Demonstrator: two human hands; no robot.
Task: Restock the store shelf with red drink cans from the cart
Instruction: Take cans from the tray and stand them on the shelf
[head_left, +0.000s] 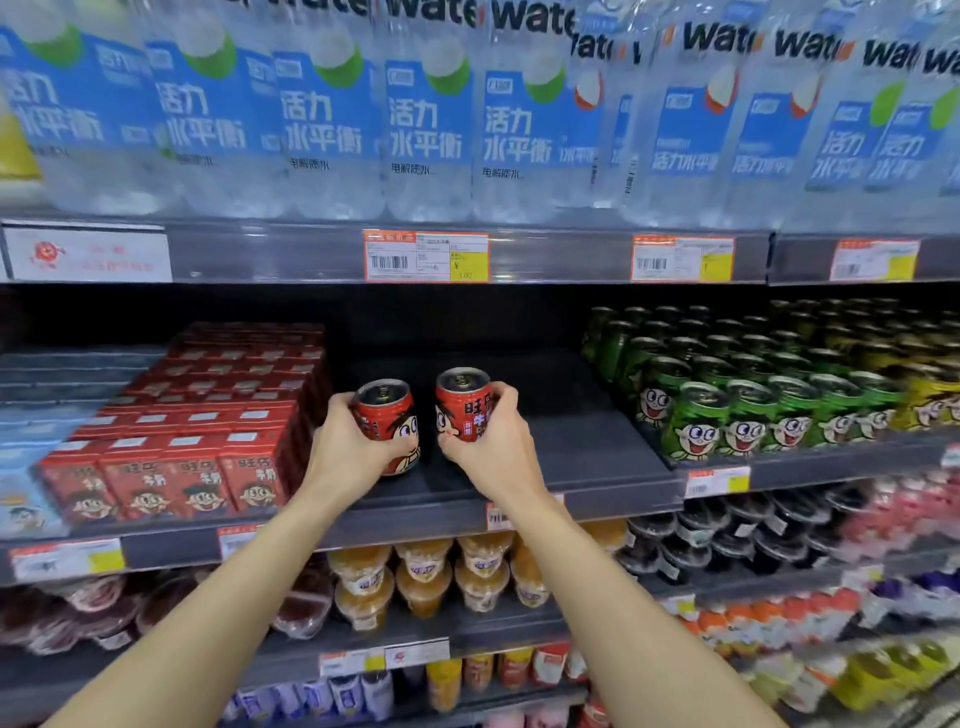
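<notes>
I hold two red drink cans with a cartoon face over a bare stretch of the dark middle shelf (582, 447). My left hand (345, 449) grips the left can (388, 421), which tilts slightly toward me. My right hand (493, 441) grips the right can (457, 405), which is nearly upright. The cans are close side by side, a small gap between them. Whether their bases touch the shelf I cannot tell. The cart is out of view.
Red drink cartons (208, 415) fill the shelf to the left of the gap, green cans (727, 395) the right. Water bottles (426, 119) stand on the shelf above, jelly cups (431, 571) below. Price tags (426, 255) line the shelf edges.
</notes>
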